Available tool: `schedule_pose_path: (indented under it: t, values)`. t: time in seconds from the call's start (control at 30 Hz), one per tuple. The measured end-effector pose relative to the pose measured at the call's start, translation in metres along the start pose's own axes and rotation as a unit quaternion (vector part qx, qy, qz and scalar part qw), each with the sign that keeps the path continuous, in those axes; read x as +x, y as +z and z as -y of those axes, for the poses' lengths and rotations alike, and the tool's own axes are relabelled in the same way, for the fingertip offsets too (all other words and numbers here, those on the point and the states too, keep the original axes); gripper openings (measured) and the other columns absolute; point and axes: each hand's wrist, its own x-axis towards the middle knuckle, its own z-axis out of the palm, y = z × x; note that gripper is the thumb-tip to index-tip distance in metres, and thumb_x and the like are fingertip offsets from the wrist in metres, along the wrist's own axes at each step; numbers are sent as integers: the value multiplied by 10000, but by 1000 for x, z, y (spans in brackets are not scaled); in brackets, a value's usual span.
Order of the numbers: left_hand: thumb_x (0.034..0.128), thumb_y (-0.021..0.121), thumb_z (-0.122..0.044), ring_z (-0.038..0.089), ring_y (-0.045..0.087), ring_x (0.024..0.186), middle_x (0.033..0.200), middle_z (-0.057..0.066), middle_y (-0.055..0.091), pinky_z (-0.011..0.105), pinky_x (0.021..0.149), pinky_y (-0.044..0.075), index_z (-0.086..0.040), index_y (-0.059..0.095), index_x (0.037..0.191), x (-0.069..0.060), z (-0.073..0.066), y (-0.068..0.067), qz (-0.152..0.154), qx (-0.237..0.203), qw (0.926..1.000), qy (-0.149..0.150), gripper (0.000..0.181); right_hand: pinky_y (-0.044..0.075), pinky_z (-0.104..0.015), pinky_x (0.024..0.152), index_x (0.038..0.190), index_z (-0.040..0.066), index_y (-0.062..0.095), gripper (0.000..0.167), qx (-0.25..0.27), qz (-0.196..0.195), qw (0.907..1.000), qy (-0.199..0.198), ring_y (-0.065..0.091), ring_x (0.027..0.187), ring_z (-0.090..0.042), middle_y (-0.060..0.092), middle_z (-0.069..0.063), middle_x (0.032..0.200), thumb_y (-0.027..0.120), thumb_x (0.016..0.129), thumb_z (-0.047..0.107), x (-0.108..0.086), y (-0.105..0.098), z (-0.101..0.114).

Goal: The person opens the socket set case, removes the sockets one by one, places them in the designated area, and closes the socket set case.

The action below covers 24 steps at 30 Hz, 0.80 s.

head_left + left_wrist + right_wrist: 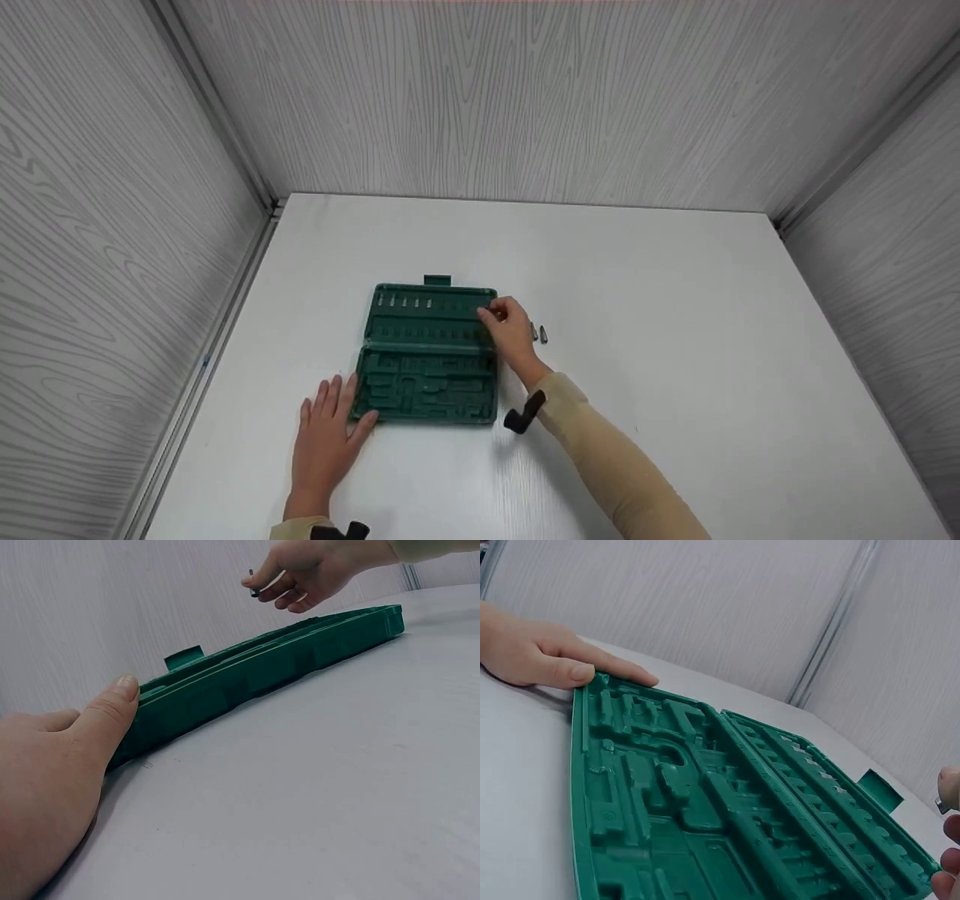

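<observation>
Head view | green case (427,347) open on worktop (675,315), five bits (405,303) far left | right hand (514,336) — pinching a metal bit (253,593) by far-right edge | left hand (326,435) — straight-fingered, touching near-left corner | loose bits (544,334) just right

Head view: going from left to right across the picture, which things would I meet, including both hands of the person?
Left hand, open green case, right hand, two small metal bits just beyond the right hand.
</observation>
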Motion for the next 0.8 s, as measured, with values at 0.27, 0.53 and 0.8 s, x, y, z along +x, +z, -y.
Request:
schedule_pose_path:
  t: [0.27, 0.53, 0.8]
  values:
    - [907, 410, -607, 329, 155, 1388, 1500, 143, 259, 518, 1103, 68, -197, 227, 1493, 1, -1, -3, 24, 19, 10000, 0, 738, 447, -316, 685, 912, 46, 616, 154, -393, -129, 9986, -320, 526, 794, -191, 595, -58, 906, 681, 861, 176, 0, -33, -16]
    - [906, 393, -620, 323, 138, 1393, 1504, 140, 249, 523, 1103, 59, -211, 207, 1498, 2, -1, -4, 96, 9, 9999, -51, 742, 438, -305, 660, 894, 41, 603, 149, -351, -418, 9983, -196, 530, 809, -204, 589, -60, 884, 686, 854, 158, 1, -68, -26]
    - [907, 401, -614, 329, 144, 1390, 1504, 142, 247, 524, 1104, 58, -214, 200, 1499, 1, -1, -3, 98, 21, 9999, -52, 743, 432, -323, 721, 903, 8, 613, 166, -734, -563, 9957, -9, 528, 843, -226, 585, -100, 919, 687, 851, 146, 3, -101, -46]
